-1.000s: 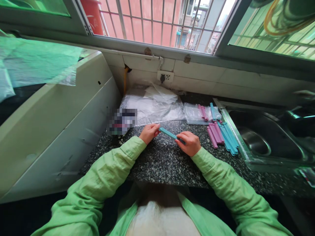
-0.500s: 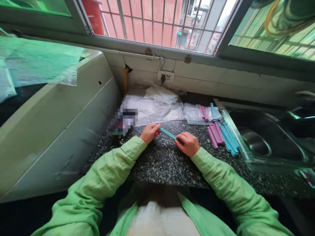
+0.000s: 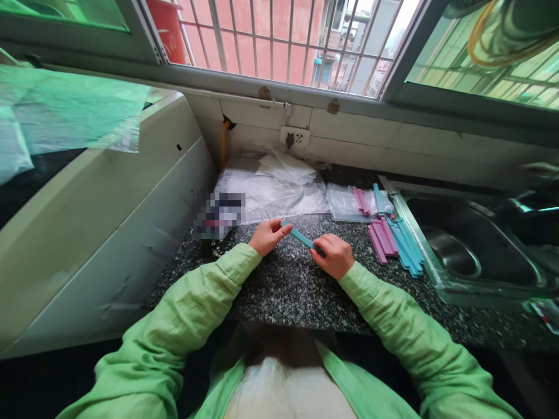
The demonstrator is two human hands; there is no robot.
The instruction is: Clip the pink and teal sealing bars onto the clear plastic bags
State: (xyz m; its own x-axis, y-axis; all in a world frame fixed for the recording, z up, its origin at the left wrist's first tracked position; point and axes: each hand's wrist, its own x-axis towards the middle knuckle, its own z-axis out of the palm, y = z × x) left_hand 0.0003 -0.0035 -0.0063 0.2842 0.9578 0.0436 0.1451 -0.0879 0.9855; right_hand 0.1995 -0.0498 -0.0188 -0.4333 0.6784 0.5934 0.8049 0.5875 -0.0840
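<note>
Nearest the camera, two green sleeves reach forward over the speckled dark countertop. The left hand and the right hand are apart, each at one end of a single blue clip stick, which slants between them just above the stone. The right hand's fingers are curled round its nearer end. The left hand pinches the far end between thumb and forefinger, the forefinger stretched out along it.

To the right of the right hand, a loose pile of pink sticks and blue sticks lies on the counter, just beside the rim of the steel sink. What lies in the sink's basin cannot be made out beyond its drain.

Further back, a small clear bag lies flat and holds a few pink sticks and one blue one. Left of it sits a heap of clear plastic bags against the tiled wall; nothing can be made out inside them. A wall socket is above the heap, and beyond it the barred window.
</note>
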